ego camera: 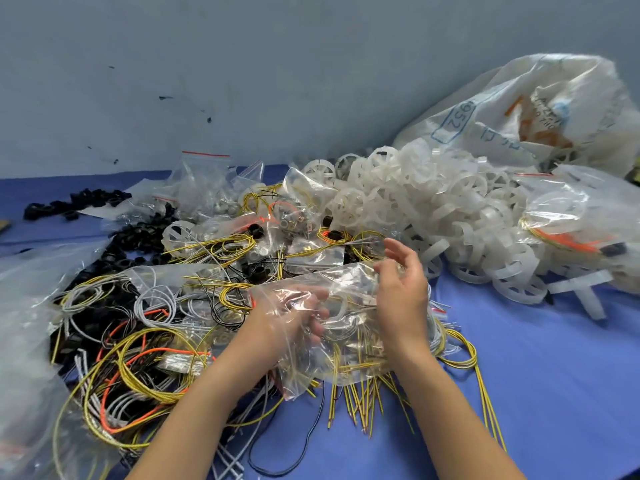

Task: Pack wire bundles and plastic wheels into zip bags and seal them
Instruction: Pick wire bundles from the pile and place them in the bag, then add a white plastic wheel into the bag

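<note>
Both hands on the clear bag

Now, the clear zip bag [332, 306] sits between the two hands, crumpled, its long axis running from near-left to far-right, one end drooping toward the person. Yellow wires [349, 368] show through it, their cut ends pointing toward the person and fanning out past its lower edge. Left hand [294, 317] is under the film, fingers curled around a fold of plastic. Right hand [401, 289] stands edge-up at the bag's far end, fingers loosely curved and pinching the film; whether it grips anything more I cannot tell. Left of the left hand, loose coils of yellow, orange and grey wire [138, 368] pile on the blue table [540, 368]. Beyond the right hand, a heap of white plastic wheels [433, 209] spills from a large white sack [519, 112]. Far left, small black parts [76, 202].
</note>
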